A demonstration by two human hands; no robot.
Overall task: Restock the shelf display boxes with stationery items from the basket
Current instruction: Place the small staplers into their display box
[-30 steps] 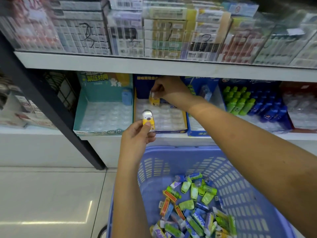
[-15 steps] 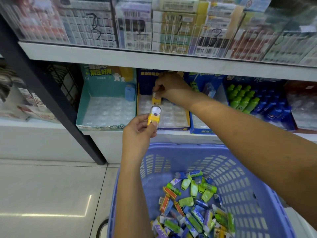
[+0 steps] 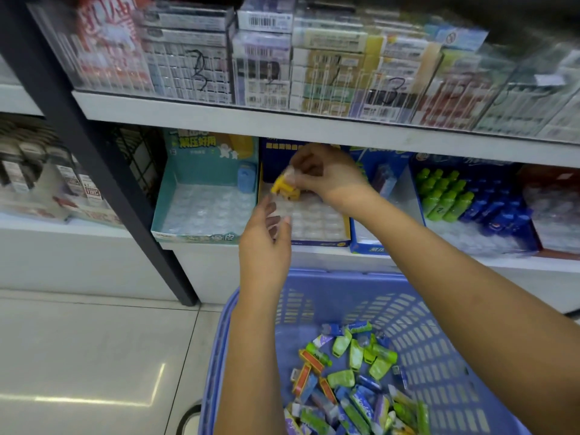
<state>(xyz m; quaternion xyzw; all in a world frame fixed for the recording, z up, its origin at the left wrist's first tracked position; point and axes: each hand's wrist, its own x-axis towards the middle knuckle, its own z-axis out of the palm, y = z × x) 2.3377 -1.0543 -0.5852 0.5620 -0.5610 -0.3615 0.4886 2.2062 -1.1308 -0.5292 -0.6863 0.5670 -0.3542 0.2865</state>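
Yellow plastic shows at the fingers (image 3: 302, 178) of the right hand (image 3: 329, 180), which pinch a small yellow item (image 3: 284, 189) just over the back of the middle display box (image 3: 320, 243). It is blurred, so I cannot tell whether the item is seated yet. The left hand (image 3: 266, 237) hangs near the box front with its fingers loosely spread and nothing in them that I can see.

I'd judge the job is barely begun. The clear tray in that box is nearly all bare pockets, and the teal box (image 3: 194, 237) beside it holds only one blue item (image 3: 246, 180). Further right, green and blue items (image 3: 455, 199) fill part of another box. The basket (image 3: 423, 324) below the shelf has a heap of loose stationery (image 3: 351, 381) waiting to go up.
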